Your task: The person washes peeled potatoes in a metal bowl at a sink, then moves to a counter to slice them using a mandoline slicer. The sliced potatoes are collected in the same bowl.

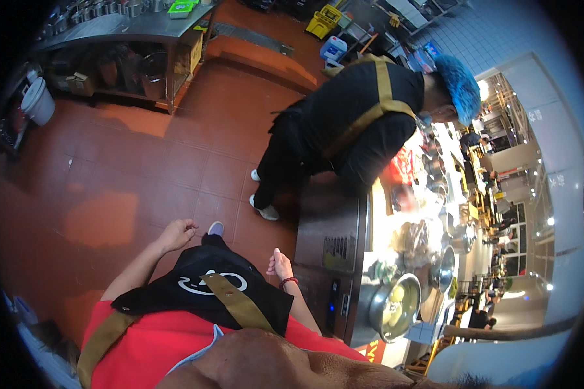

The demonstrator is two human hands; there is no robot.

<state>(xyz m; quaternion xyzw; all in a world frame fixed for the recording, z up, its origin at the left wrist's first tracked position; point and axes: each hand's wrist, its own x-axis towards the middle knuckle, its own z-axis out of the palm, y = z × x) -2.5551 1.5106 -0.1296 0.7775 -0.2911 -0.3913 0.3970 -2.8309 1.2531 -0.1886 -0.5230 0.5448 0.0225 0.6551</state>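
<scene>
My left hand [176, 235] hangs in the air over the red tiled floor [175, 170], beside my black apron [243, 277]. Its fingers are loosely bent, and nothing shows in them. My right hand [280, 266], with a dark red bead bracelet [288, 280] at the wrist, hangs on the apron's other side. Its fingers are curled in with no object visible. Nearest to it is the dark front of a counter unit [316, 272], apart from the hand. On that counter a steel bowl [413, 311] holds several pale yellow, peeled pieces [395, 307].
A co-worker in a blue hair cover [455, 90] bends over the brightly lit counter ahead to the right. Plastic bags [421, 238] and several bowls crowd its top. At the far left stand a steel table [126, 26] and a white bucket [39, 102]. A yellow mop bucket [322, 22] is farther off.
</scene>
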